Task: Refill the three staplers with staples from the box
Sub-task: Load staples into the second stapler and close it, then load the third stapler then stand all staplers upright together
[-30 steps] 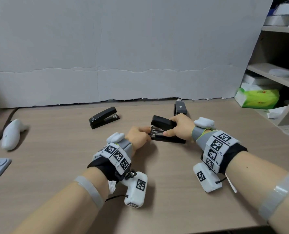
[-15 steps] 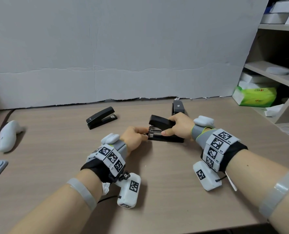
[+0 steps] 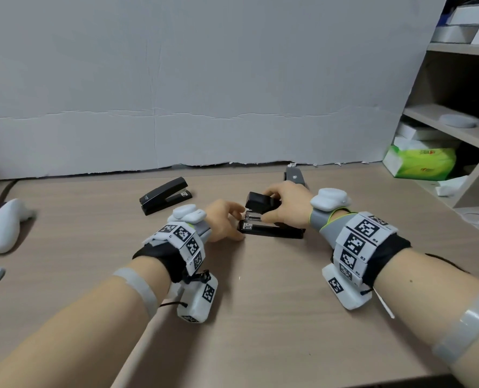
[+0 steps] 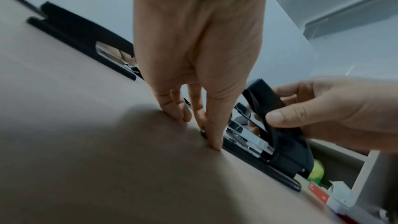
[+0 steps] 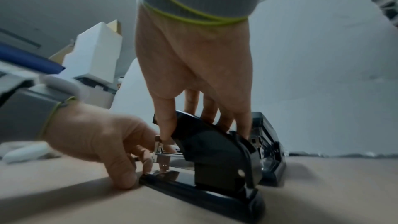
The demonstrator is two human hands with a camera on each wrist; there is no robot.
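Both forearms reach forward low over the tabletop (image 3: 260, 317), wrists nearly meeting at the middle stapler (image 3: 274, 233).

Right hand (image 3: 288, 208): comes down from above, fingers curled over the stapler's black top cover (image 5: 202, 135), thumb on its near side. Cover is lifted and tilted, so the metal staple rail (image 5: 172, 155) is exposed. Clamped on the cover, firm grip.

Left hand (image 3: 223, 224): knuckles up, fingers curled downward, fingertips (image 4: 215, 144) touching the tabletop and the front end of the stapler base (image 5: 193, 185), right at the rail's tip. I can't tell whether it pinches anything small there; from the wrist views it just presses against the front of the base, fingers close together.

Stapler sits flat on the tabletop between my two hands, base lying lengthwise toward the right hand.

Second stapler (image 3: 165, 194): closed, beyond and to the left of the left hand, well apart. Third stapler (image 3: 294, 176): just beyond the right hand, near the back wall.

Staple box: I don't see it.
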